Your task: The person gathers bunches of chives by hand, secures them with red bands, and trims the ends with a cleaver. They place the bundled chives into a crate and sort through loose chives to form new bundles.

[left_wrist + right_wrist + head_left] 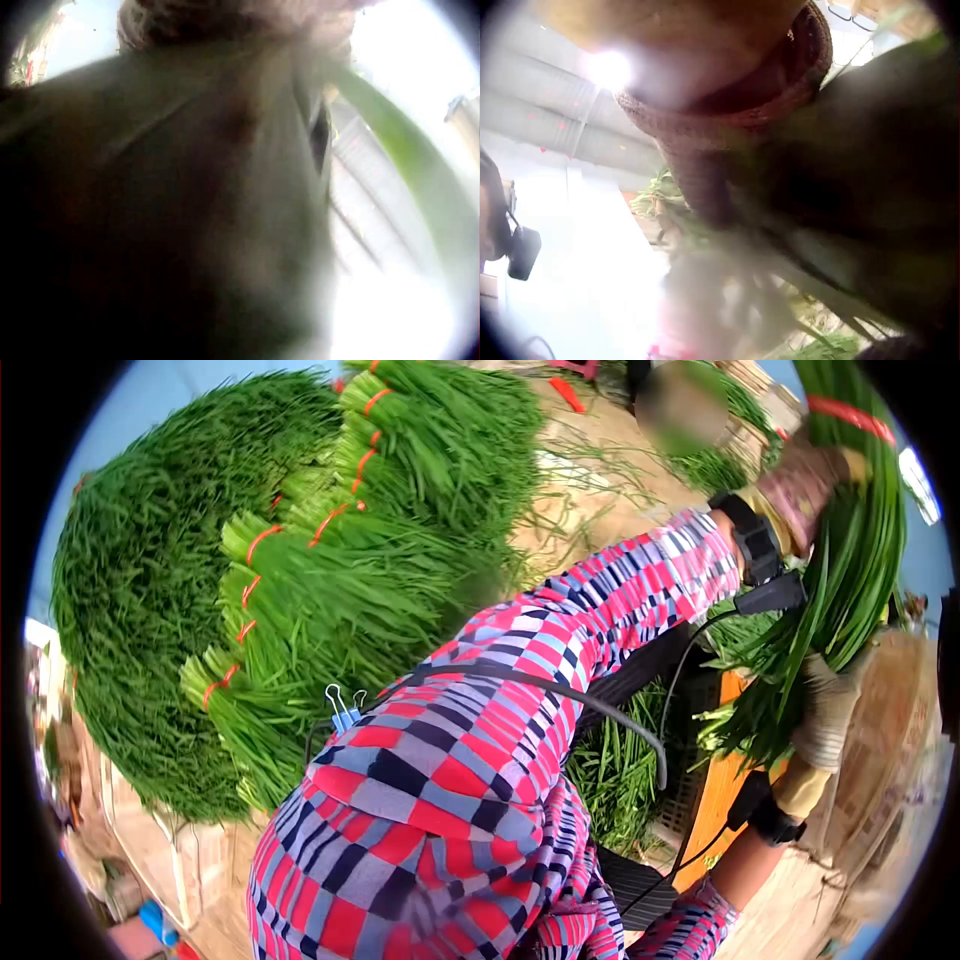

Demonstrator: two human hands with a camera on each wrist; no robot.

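Observation:
A long bunch of green chives (860,550), bound by a red tie (850,418), hangs at the right of the head view. My gloved left hand (800,495) grips it just below the tie. Lower down, my right hand (828,710), in a pale knit glove, holds the leaves, its fingers partly hidden behind them. In the left wrist view, dark blurred leaves (277,187) fill the space below the knit glove (247,22). The right wrist view shows the glove's cuff (697,142) beside shadowed leaves (877,180).
A large heap of red-tied chive bunches (340,570) lies to the left. Loose chives (615,780) sit beside an orange board (712,810) near my body. A tan wrapped stack (885,740) stands beyond my right hand. Scattered leaves (580,490) lie on the tan surface; black cables run along my sleeve.

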